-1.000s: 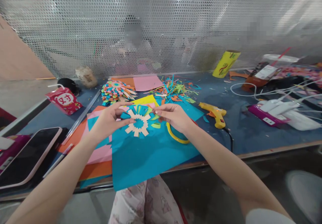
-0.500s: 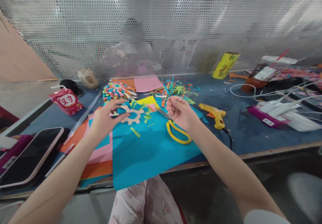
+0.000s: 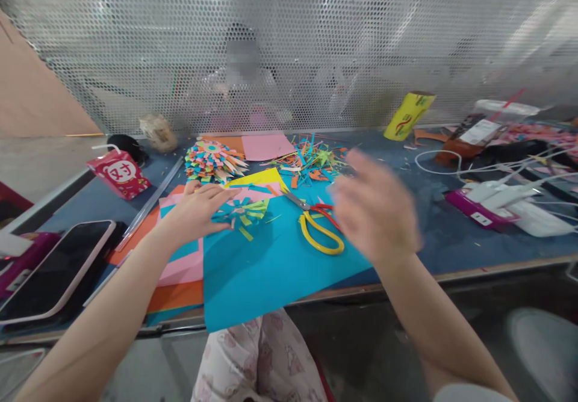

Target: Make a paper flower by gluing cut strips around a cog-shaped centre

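My left hand [image 3: 194, 209] is curled around the left edge of a small fringed paper flower [image 3: 241, 210] with blue and green strips, low over a blue sheet [image 3: 257, 281]. Its thumb and fingertips are at the strips. My right hand [image 3: 377, 209] is raised over the right end of the sheet, smeared by motion, so its fingers cannot be read. Between the hands lie scissors [image 3: 318, 233] with yellow and red handles. Behind my left hand sits a many-coloured fringed paper ball [image 3: 212, 160]. The yellow glue gun is hidden behind my right hand.
Cut paper strips [image 3: 311, 161] are heaped at the back. A phone [image 3: 58, 269], a clear ruler [image 3: 151, 203] and a red drink carton [image 3: 120, 173] lie left. At right are a yellow tube [image 3: 410, 116], a purple power strip [image 3: 476, 209] with cables, and a drink cup [image 3: 478, 128].
My right hand has moved right, away from the scissors to over the glue gun. The pale ring side of the flower no longer shows; its blue and green strips now face up.
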The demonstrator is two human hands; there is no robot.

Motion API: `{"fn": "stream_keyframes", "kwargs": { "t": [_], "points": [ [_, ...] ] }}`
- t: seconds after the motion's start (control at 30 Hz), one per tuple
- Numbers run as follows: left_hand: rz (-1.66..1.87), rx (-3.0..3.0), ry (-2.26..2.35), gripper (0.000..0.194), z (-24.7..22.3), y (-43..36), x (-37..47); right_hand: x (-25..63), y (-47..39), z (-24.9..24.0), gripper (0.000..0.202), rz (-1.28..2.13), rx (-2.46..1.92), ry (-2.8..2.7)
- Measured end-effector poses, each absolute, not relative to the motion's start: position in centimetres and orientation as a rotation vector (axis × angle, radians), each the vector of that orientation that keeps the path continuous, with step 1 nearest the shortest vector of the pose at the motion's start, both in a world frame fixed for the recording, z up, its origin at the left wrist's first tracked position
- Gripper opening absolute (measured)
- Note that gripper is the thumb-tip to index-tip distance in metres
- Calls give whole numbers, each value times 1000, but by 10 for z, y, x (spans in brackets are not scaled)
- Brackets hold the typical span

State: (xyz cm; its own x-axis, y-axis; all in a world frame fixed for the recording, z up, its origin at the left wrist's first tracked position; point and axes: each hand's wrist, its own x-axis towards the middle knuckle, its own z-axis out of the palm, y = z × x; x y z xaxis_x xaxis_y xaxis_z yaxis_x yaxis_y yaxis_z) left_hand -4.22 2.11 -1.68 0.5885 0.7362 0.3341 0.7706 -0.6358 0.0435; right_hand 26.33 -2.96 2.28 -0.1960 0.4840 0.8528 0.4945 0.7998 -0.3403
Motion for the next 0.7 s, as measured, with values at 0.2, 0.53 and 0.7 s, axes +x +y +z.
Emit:
{"fn": "stream_keyframes", "kwargs": {
  "t": [0.2,0.53,0.7],
  "points": [
    [-665,-2772,-1222,38,-10,15,-39,274,-26,10,28,7,-1025,-2346],
    [-1848,-2932,-965,15,-12,-13,-3,216,-63,22,21,1034,-612,-1917],
    [-2068,-2810,-899,25,-10,-17,1,196,-47,1,15,969,-821,-1750]
  ]
}}
